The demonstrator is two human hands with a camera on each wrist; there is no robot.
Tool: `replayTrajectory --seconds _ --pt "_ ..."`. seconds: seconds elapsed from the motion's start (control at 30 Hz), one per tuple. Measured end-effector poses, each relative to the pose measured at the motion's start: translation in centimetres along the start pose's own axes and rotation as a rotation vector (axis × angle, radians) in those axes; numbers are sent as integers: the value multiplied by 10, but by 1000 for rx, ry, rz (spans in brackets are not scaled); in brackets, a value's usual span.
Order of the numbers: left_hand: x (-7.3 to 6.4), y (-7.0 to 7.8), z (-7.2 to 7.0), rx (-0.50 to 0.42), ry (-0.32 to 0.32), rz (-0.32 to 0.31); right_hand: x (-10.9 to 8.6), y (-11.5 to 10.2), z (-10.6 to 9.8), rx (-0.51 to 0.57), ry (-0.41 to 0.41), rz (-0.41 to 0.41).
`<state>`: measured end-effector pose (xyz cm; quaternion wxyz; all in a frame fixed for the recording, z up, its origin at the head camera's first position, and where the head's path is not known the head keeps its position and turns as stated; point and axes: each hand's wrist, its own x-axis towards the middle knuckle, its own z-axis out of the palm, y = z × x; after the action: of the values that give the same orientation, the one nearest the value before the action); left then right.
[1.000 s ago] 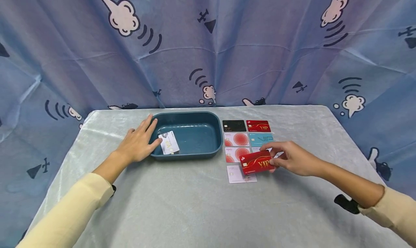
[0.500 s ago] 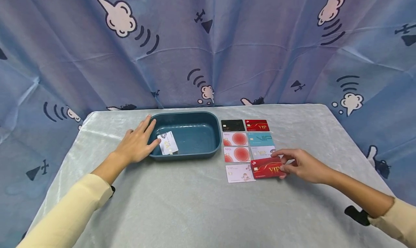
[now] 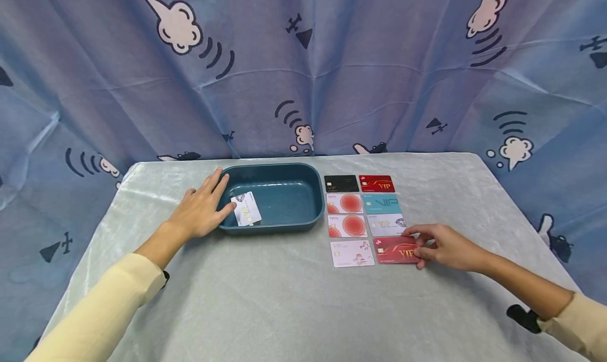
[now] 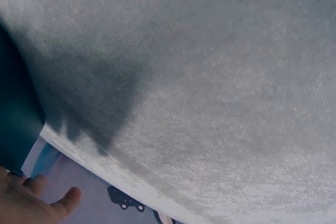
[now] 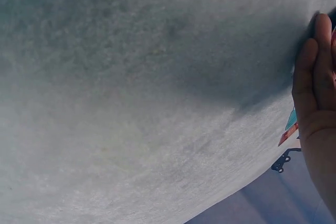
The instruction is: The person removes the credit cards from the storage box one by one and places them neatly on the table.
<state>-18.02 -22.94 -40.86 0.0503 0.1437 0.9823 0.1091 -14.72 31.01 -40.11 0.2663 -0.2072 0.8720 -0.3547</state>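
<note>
My right hand (image 3: pixel 438 246) pinches the right end of a red VIP card (image 3: pixel 395 250), which lies at the near right of two columns of cards. Beside it on the left is a pale pink VIP card (image 3: pixel 352 253), and just beyond it a white VIP card (image 3: pixel 385 224). My left hand (image 3: pixel 201 206) rests on the left rim of a dark teal rectangular tray (image 3: pixel 270 228), fingers spread and nearly straight. Inside the tray's left part, a white VIP card (image 3: pixel 246 209) lies tilted. In the right wrist view only part of the right hand (image 5: pixel 317 87) shows.
Farther up the columns lie a black card (image 3: pixel 341 183), another red VIP card (image 3: pixel 377 183), a teal card (image 3: pixel 381 203) and two white cards with red circles, one of them the upper circle card (image 3: pixel 344 203). A patterned blue curtain (image 3: pixel 303 77) hangs behind the grey-clothed table (image 3: pixel 265 299).
My right hand has moved right and toward me with the red card, from above the pink and white cards down onto the table beside the pink card. The left hand has stayed put.
</note>
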Motion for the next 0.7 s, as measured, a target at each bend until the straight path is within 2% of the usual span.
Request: replayTrajectory --seconds 0.23,0.53,0.7 --pt "0 1 0 -2 1 -3 3 -1 -1 -59 -6 -10" --pt "0 0 0 1 0 -2 13 -19 -18 -164 -98 22" --pt "1 0 0 0 -1 -4 23 -33 -28 -241 -34 40"
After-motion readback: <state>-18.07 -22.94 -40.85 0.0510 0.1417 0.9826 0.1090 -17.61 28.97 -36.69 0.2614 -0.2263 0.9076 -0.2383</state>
